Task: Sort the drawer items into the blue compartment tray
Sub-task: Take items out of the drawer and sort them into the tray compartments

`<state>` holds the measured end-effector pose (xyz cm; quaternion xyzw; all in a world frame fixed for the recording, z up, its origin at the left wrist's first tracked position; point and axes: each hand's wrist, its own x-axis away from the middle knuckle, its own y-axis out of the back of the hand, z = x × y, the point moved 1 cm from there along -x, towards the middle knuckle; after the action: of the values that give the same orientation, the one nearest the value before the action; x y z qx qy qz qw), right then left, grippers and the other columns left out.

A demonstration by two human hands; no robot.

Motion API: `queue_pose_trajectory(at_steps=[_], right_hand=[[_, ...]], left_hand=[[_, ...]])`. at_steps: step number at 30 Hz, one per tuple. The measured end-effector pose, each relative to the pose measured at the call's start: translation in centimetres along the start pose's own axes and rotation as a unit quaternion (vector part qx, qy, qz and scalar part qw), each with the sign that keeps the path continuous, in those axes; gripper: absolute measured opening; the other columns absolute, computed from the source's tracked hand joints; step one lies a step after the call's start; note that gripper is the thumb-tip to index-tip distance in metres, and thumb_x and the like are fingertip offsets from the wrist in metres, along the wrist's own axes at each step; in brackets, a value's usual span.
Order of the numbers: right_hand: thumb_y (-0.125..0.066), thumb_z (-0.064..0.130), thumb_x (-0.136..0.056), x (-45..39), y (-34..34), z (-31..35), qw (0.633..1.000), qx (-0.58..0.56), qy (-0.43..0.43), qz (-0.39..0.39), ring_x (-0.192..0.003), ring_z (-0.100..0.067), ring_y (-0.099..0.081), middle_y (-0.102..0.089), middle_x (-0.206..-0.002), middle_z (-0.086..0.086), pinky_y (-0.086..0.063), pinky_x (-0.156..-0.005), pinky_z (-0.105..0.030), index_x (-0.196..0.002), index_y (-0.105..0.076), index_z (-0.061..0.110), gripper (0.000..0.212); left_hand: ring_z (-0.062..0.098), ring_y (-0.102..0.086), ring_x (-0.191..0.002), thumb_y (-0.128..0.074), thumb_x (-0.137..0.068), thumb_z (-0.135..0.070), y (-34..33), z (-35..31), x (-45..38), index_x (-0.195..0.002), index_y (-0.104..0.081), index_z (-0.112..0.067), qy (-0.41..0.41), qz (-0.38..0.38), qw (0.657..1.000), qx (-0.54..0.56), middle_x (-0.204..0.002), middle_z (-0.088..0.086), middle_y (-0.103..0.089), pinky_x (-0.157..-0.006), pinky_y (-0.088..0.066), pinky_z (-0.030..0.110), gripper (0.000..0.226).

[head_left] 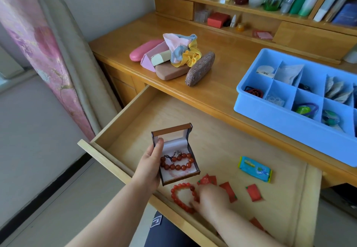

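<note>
Right hand (209, 198) at open wooden drawer's (212, 140) front edge, blurred, fingertips on loose red bead bracelet (182, 198); pinch cannot be told. Left hand (149, 167) gripping open hinged brown jewellery box (176, 156) above drawer. Blue compartment tray (289, 123) beyond drawer, on desktop.

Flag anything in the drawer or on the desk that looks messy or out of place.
Red packets lie scattered at odd angles in the drawer. On the desk, the glasses cases sit in a loose heap with cloths dumped on top. Nothing looks spilled or broken.
</note>
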<state>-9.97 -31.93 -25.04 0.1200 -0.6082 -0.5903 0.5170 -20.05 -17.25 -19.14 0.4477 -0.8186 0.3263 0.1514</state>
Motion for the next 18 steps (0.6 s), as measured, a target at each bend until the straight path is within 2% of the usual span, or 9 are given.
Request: queue_pose_trajectory(at_steps=[2,3,8,13,16,18], right_hand=[[-0.050,0.032,-0.089,-0.5,0.2,0.7,1.000,0.007,0.010,-0.001,-0.091,-0.023,-0.064,-0.068,-0.097,0.000,-0.037,-0.064,-0.025,-0.083,-0.053,0.025,0.010],[-0.051,0.032,-0.089,-0.4,0.6,0.7,1.000,-0.004,0.013,-0.007,-0.090,-0.023,-0.064,-0.068,-0.095,0.001,-0.038,-0.063,-0.025,-0.082,-0.051,0.025,0.010],[-0.057,0.036,-0.084,2.4,5.0,-1.2,0.981,-0.150,0.092,-0.087,-0.065,-0.006,-0.056,-0.060,-0.069,0.009,-0.044,-0.060,-0.027,-0.079,-0.051,0.029,0.010],[-0.061,0.032,-0.085,5.8,10.1,-2.3,0.938,-0.274,0.154,-0.146,-0.062,-0.006,-0.063,-0.066,-0.067,0.009,-0.051,-0.057,-0.025,-0.077,-0.057,0.030,0.009],[-0.062,0.031,-0.085,6.2,12.3,-1.7,0.900,-0.374,0.150,-0.165,-0.065,-0.008,-0.067,-0.070,-0.073,0.007,-0.056,-0.062,-0.025,-0.082,-0.062,0.028,0.005],[-0.061,0.027,-0.088,5.9,13.3,-0.7,0.873,-0.440,0.141,-0.153,-0.062,-0.010,-0.067,-0.071,-0.073,0.003,-0.056,-0.059,-0.026,-0.085,-0.063,0.025,0.005]], left_hand=[[0.030,-0.072,-0.087,-0.061,-0.071,-0.052,0.1,0.2,-0.1,-0.115,-0.057,-0.025,0.008,-0.005,1.000,0.007,-0.097,0.012,-0.074,-0.061,-0.059,0.037,0.052],[0.029,-0.072,-0.087,-0.060,-0.073,-0.052,0.1,0.2,-0.1,-0.116,-0.057,-0.026,0.007,-0.006,1.000,0.011,-0.097,0.011,-0.074,-0.059,-0.058,0.036,0.050],[0.028,-0.071,-0.089,-0.060,-0.071,-0.051,-0.2,0.2,-0.5,-0.118,-0.056,-0.023,-0.011,-0.005,1.000,0.015,-0.098,0.011,-0.074,-0.062,-0.058,0.036,0.055],[0.029,-0.071,-0.089,-0.061,-0.070,-0.052,-0.9,0.7,-0.3,-0.120,-0.054,-0.024,-0.013,-0.008,1.000,0.010,-0.097,0.011,-0.074,-0.064,-0.058,0.038,0.058],[0.030,-0.071,-0.089,-0.062,-0.071,-0.050,-1.8,1.1,0.3,-0.119,-0.054,-0.022,-0.009,0.008,1.000,0.017,-0.097,0.012,-0.073,-0.063,-0.058,0.037,0.057],[0.030,-0.071,-0.088,-0.061,-0.072,-0.048,-2.6,1.4,0.8,-0.118,-0.055,-0.020,-0.011,0.022,1.000,0.016,-0.098,0.013,-0.073,-0.062,-0.058,0.036,0.055]])
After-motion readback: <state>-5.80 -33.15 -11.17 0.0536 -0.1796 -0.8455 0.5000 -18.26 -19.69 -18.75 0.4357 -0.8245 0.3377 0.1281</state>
